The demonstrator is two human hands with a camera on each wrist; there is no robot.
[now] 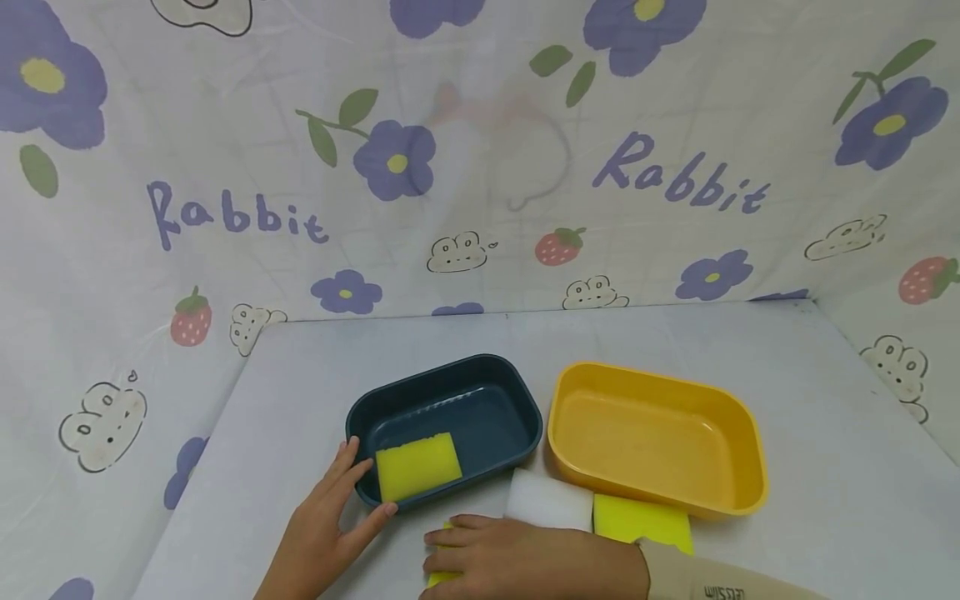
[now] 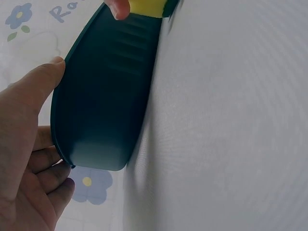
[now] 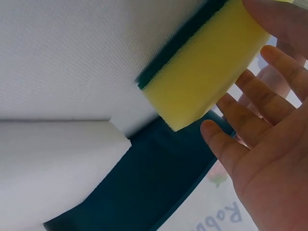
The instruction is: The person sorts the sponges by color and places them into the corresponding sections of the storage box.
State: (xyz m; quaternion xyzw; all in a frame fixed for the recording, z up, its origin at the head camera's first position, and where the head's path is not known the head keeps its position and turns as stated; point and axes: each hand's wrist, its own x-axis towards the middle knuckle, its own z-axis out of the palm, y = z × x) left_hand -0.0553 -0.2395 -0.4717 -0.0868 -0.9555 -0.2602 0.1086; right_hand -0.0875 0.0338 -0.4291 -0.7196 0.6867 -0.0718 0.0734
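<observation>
My left hand point(image 1: 318, 517) is at the near left corner of a dark blue basin point(image 1: 491, 425). In the left wrist view its thumb touches the rim, with loosely bent fingers at the basin's end. A yellow sponge point(image 1: 417, 468) lies inside the basin. My right hand point(image 1: 510, 557) rests over a second yellow sponge point(image 3: 207, 67), which has a dark green scouring side toward the table. Those fingers are spread and fairly straight along its edge, with the thumb overlapping the yellow part. In the head view the hand hides most of this sponge.
A yellow basin point(image 1: 645, 429) stands right of the dark blue one. Against its near side lie a white sponge block point(image 1: 551, 498) and another yellow sponge point(image 1: 641, 521), partly behind the right forearm. The white table point(image 1: 300, 375) ends at a patterned curtain point(image 1: 487, 167).
</observation>
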